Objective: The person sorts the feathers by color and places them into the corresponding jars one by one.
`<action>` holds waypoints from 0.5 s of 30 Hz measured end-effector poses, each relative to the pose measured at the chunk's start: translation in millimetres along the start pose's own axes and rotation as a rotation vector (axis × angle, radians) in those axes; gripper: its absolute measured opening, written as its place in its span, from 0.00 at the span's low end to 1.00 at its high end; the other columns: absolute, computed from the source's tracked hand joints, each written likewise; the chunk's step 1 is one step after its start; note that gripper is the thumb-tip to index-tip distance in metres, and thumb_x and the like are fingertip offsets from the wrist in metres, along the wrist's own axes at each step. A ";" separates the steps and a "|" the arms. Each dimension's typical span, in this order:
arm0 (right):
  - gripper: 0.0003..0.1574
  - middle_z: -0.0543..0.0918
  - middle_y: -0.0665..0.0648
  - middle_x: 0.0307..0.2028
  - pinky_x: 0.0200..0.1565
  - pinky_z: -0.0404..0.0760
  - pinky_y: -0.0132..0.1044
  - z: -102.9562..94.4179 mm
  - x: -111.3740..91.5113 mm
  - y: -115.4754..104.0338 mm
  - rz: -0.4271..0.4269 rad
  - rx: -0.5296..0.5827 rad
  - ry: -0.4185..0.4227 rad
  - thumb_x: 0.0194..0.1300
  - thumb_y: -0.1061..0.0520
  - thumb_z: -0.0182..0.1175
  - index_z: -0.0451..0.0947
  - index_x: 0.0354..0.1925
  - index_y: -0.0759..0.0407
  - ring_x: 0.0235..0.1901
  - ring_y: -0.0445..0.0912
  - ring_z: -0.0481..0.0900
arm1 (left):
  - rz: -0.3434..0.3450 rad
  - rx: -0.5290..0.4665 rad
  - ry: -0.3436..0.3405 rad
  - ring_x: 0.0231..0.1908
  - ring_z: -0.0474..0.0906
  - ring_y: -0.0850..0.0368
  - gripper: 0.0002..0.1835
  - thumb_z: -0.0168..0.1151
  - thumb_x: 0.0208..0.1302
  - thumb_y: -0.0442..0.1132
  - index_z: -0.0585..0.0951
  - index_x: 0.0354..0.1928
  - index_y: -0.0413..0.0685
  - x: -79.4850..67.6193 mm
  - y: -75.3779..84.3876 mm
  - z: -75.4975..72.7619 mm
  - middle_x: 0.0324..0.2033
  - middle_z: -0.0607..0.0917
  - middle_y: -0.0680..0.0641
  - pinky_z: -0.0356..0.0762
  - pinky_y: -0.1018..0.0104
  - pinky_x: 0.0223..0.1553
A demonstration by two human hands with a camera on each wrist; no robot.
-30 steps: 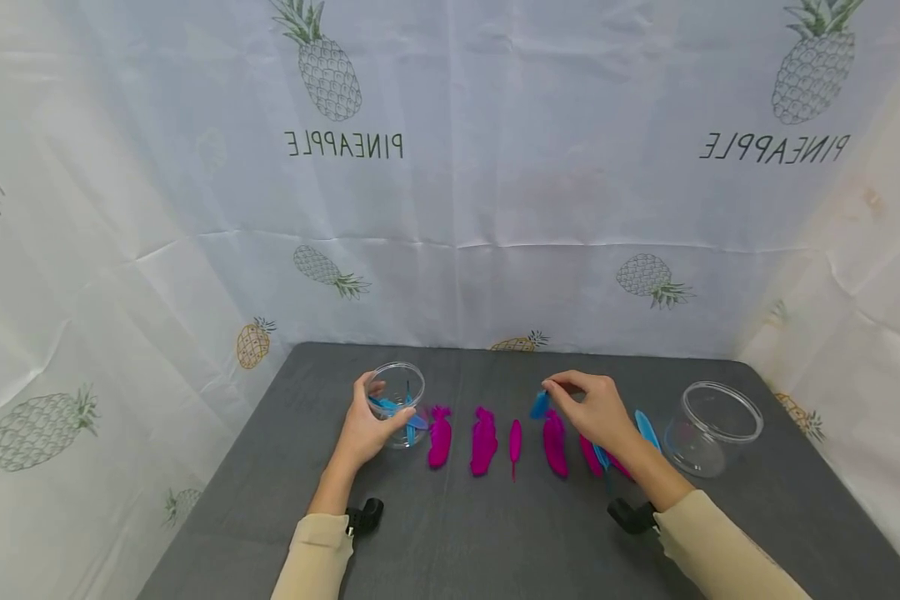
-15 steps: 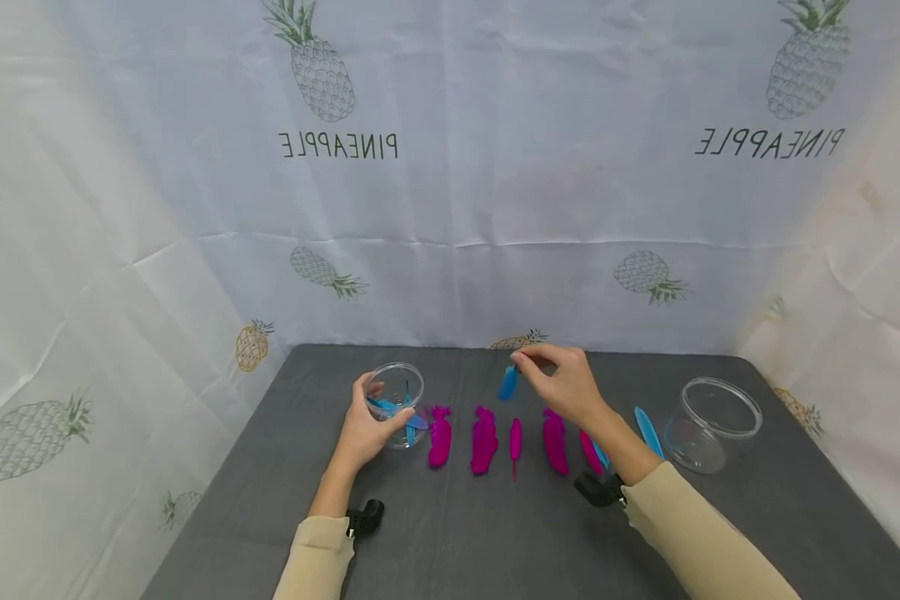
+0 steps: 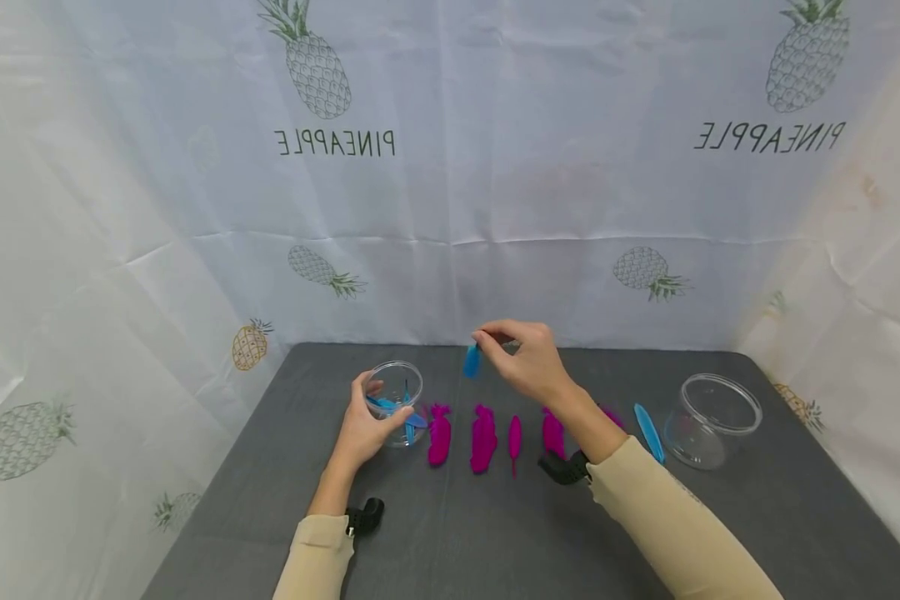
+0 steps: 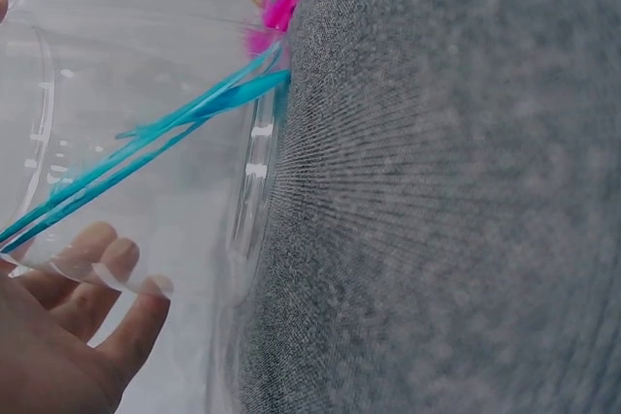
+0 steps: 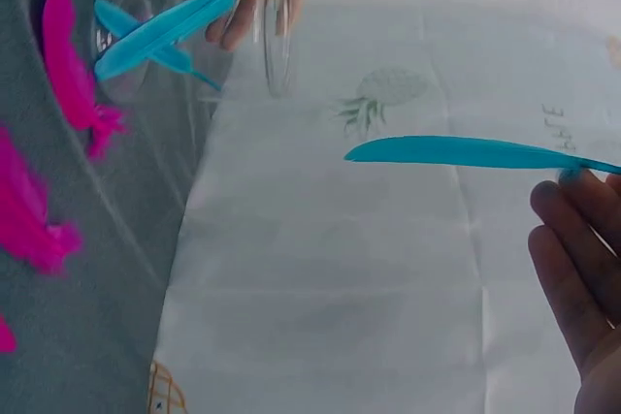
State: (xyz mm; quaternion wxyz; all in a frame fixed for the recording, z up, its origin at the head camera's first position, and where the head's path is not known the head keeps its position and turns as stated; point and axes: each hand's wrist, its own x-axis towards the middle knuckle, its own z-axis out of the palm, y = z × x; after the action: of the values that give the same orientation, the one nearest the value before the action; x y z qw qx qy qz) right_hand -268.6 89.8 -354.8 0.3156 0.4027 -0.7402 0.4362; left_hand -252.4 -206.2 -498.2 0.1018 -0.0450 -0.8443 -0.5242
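My left hand [image 3: 366,428] grips a clear plastic jar [image 4: 146,55] from its left side, fingers and thumb curled round the wall. Inside it lie several blue feathers [image 5: 160,36], leaning across one another. Above the table's far part, my right hand [image 3: 523,360] pinches a single blue feather [image 5: 456,151] by its quill end, the vane hanging down in the head view. This feather is in the air, to the right of the jar and apart from it. Just right of the jar on the table is a pink feather [image 3: 438,436].
More pink feathers lie in a row, among them one pink feather [image 3: 483,439] and a thin one [image 3: 514,437]; my right forearm partly covers others. A blue feather [image 3: 648,433] lies beside a second clear jar [image 3: 708,433] at right. Pineapple-print cloth [image 3: 450,192] hangs behind the grey table [image 3: 450,533].
My right hand has moved left and upward with the pinched blue feather, toward the held jar. My left hand and its jar have stayed in place.
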 end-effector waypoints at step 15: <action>0.04 0.89 0.57 0.33 0.36 0.85 0.36 39.7 23.6 -5.5 -0.037 0.066 -0.017 0.64 0.67 0.68 0.87 0.39 0.66 0.32 0.46 0.87 | 0.001 0.006 0.005 0.71 0.63 0.39 0.55 0.75 0.59 0.53 0.50 0.77 0.48 -0.3 2.1 0.6 0.69 0.68 0.38 0.65 0.37 0.66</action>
State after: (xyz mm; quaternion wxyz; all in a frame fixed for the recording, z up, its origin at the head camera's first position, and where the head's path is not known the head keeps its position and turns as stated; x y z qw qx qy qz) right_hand -279.7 44.9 -350.0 0.3039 0.4302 -0.7204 0.4512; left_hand -251.8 -204.7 -496.7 0.1042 -0.0441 -0.8456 -0.5218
